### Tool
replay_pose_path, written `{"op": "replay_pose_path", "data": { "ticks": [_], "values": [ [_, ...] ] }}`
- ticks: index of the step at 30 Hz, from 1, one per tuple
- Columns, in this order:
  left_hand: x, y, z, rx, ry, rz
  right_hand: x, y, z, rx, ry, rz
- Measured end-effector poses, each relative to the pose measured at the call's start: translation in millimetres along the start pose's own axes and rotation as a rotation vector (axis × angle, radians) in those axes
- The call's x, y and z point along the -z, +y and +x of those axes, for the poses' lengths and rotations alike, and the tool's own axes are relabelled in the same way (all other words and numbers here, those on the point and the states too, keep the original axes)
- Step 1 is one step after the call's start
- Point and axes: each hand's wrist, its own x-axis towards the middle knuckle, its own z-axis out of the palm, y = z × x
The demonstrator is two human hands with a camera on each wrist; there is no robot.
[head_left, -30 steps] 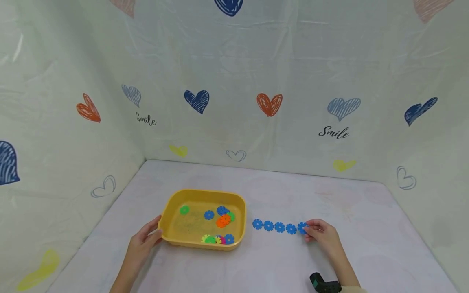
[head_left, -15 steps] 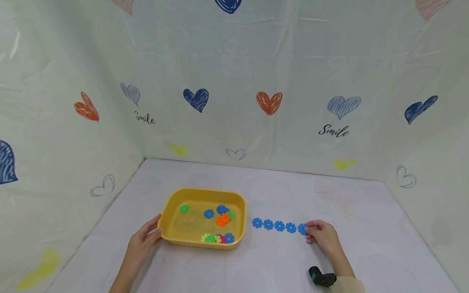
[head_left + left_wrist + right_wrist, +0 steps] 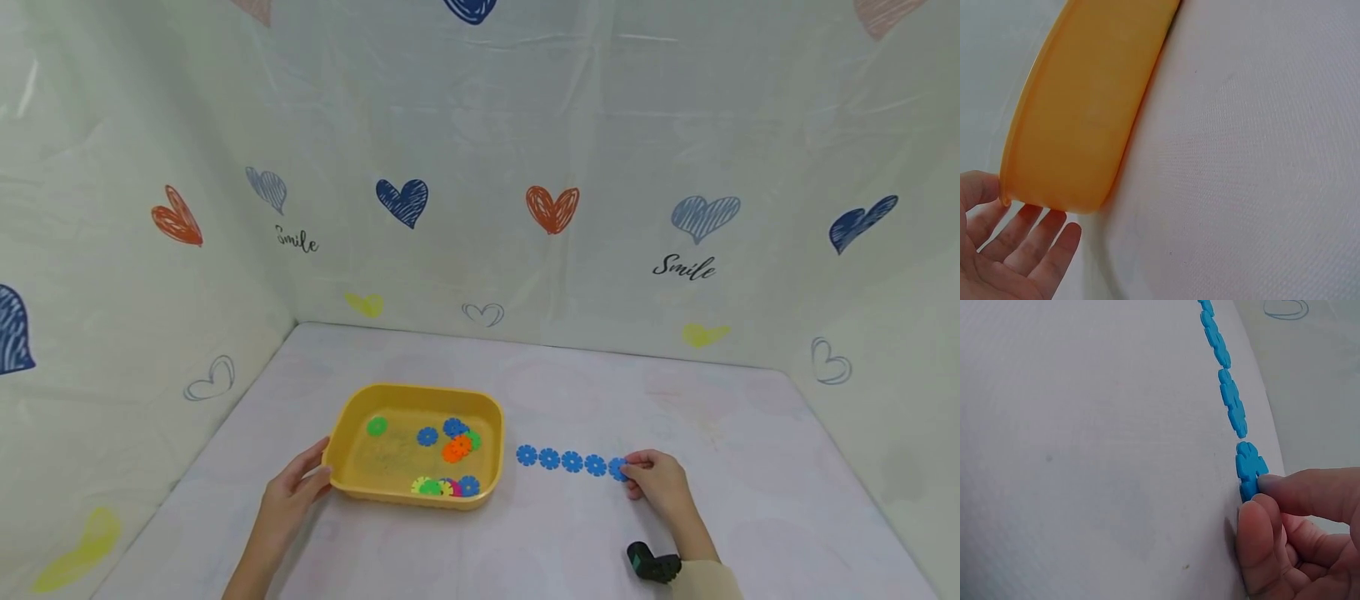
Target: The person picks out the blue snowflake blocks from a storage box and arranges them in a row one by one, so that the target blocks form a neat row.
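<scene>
Yellow tray on the table, likely light and stiff, suits a rim hold; the left hand rests loosely against its end. To its right, the right hand pinches the rightmost blue disc, probably slick, edgewise.

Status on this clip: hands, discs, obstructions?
Left hand touching yellow tray. Right hand pinching rightmost blue disc, five-disc row. Nothing visibly in the way.

Pale table — on it, a yellow tray, a row of blue discs
</scene>
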Motion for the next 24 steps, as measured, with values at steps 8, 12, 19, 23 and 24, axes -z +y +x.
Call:
{"op": "replay_pose_path", "data": {
  "ticks": [8,12,19,23,24],
  "values": [
    [-0.3,-0.1,-0.5,-0.002,0.001,-0.007,-0.6,-5.9,1.0,-0.013,-0.026,-0.055],
    [-1.4,-0.2,-0.9,-0.021,0.006,-0.025,0.9,-9.4,0.3,-0.032,-0.045,-0.098],
    [-1.5,0.0,-1.1,-0.033,0.005,-0.019,1.5,-10.4,-0.2,-0.051,-0.054,-0.137],
    [-0.7,-0.2,-0.9,-0.035,0.003,-0.01,0.3,-10.0,0.5,-0.04,-0.054,-0.142],
    [-0.7,-0.3,-0.8,-0.036,0.003,-0.009,0.0,-10.1,0.5,-0.039,-0.053,-0.143]
  ]
}}
